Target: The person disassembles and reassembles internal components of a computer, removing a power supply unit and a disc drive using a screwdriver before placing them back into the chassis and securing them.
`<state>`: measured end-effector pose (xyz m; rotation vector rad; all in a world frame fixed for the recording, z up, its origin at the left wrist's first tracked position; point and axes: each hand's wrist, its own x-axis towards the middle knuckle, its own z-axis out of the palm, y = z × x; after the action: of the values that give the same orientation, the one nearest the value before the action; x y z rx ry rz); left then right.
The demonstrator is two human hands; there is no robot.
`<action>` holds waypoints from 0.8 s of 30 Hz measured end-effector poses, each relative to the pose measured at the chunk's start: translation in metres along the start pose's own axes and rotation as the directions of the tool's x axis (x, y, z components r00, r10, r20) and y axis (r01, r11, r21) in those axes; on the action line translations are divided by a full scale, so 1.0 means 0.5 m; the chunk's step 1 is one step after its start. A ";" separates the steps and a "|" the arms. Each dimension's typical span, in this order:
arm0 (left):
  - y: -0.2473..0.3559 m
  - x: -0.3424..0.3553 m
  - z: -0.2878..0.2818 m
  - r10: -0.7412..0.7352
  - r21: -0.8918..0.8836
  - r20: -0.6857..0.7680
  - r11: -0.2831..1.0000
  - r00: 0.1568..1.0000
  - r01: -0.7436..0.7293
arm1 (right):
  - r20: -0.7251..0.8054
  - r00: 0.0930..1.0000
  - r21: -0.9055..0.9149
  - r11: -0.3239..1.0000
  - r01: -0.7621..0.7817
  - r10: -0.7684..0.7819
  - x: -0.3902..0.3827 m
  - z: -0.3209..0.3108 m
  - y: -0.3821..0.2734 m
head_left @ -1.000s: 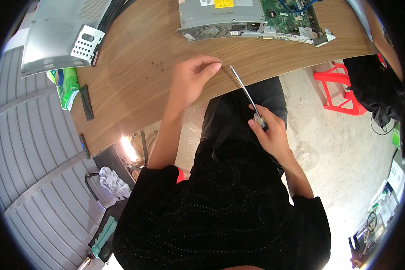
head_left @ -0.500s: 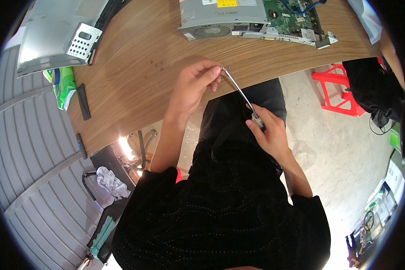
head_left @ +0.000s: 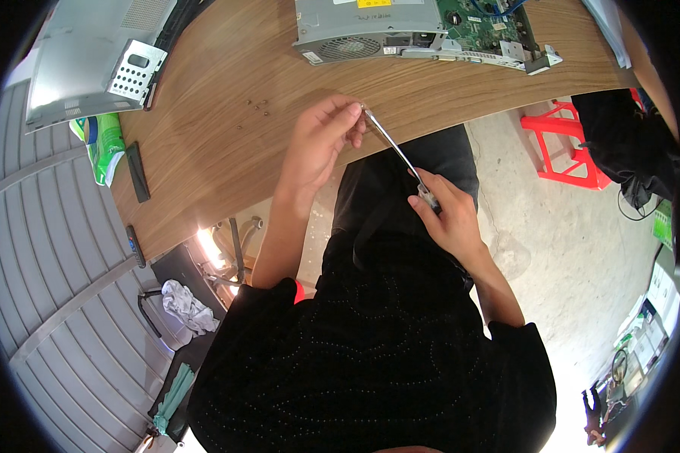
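Observation:
My right hand (head_left: 447, 215) is closed around the handle of a screwdriver (head_left: 394, 145), whose long bright shaft slants up and left. Just at its tip, my left hand (head_left: 321, 140) is closed in a pinch of thumb and forefinger. A tiny bit shows between the fingertips and the tip, too small to name. Both hands are above the table's near edge and my lap. Several small screws (head_left: 258, 107) lie loose on the wooden table (head_left: 204, 151), left of my left hand. Beyond my hands sits an opened computer case (head_left: 363, 30) with a green circuit board (head_left: 485, 32).
A grey metal cover (head_left: 83, 60) with a perforated bracket (head_left: 137, 69) lies at the far left. A green packet (head_left: 107, 143), a black bar (head_left: 137, 172) and a dark remote-like object (head_left: 135, 246) line the left edge. A red stool (head_left: 563, 147) stands right, with black cloth (head_left: 619, 136) over it.
My left hand and the screwdriver tip have shifted slightly up and left together. The pinch and the right hand's grip stay the same. The whole view has drifted a little.

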<state>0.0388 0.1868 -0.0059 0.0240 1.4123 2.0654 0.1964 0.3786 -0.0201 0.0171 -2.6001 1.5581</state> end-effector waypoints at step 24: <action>-0.006 0.000 0.022 0.109 0.392 -0.081 0.918 0.991 -0.069 | -0.029 1.000 -0.238 0.971 -0.015 0.009 -0.008 0.007 0.007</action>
<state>0.0439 0.1968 -0.0038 0.1520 1.8983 1.8446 0.1999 0.3767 -0.0251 -0.0402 -2.7508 1.2296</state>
